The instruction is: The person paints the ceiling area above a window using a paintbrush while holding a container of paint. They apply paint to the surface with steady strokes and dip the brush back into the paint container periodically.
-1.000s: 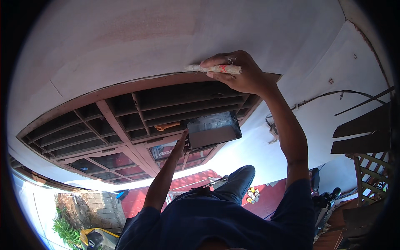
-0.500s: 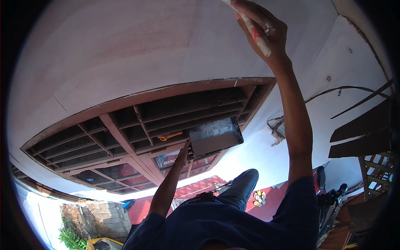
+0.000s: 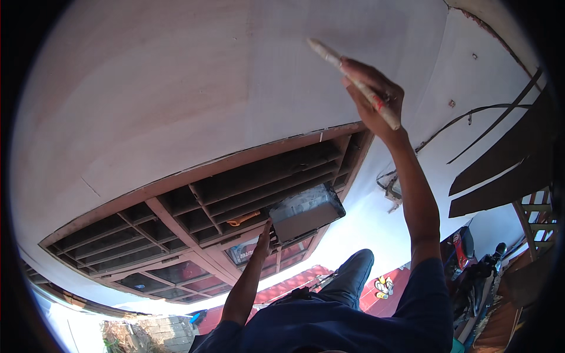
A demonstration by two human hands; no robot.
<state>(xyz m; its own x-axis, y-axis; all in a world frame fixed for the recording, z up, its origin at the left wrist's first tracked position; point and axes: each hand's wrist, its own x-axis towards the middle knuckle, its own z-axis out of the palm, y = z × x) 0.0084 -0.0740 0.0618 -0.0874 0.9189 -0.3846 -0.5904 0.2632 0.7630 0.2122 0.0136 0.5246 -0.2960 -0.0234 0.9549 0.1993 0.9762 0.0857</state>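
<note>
My right hand [image 3: 376,97] is raised in front of the pale wall [image 3: 235,70], closed round a slim, paint-smeared brush [image 3: 368,94] with a red mark on its handle. The brush's tip points up and left, seen nearly edge-on. Lower down, my left hand [image 3: 266,235] grips the left side of a dark paint tray [image 3: 309,215], its fingers partly hidden. Greyish paint lies in the tray's near part, and its sloped far part is smeared. The tray is in front of the slatted window frame.
The brown wooden window frame [image 3: 156,206] has dark slats, with an orange-handled tool [image 3: 243,219] resting among them. At right hang a cable [image 3: 459,117] and dark sheets [image 3: 500,170]. Below are a motorbike [image 3: 482,265], sandals [image 3: 384,287] and a red floor [image 3: 376,303].
My right hand has come down with the brush, bringing its whole length into view. The head view has shifted, and my left hand still holds the tray.
</note>
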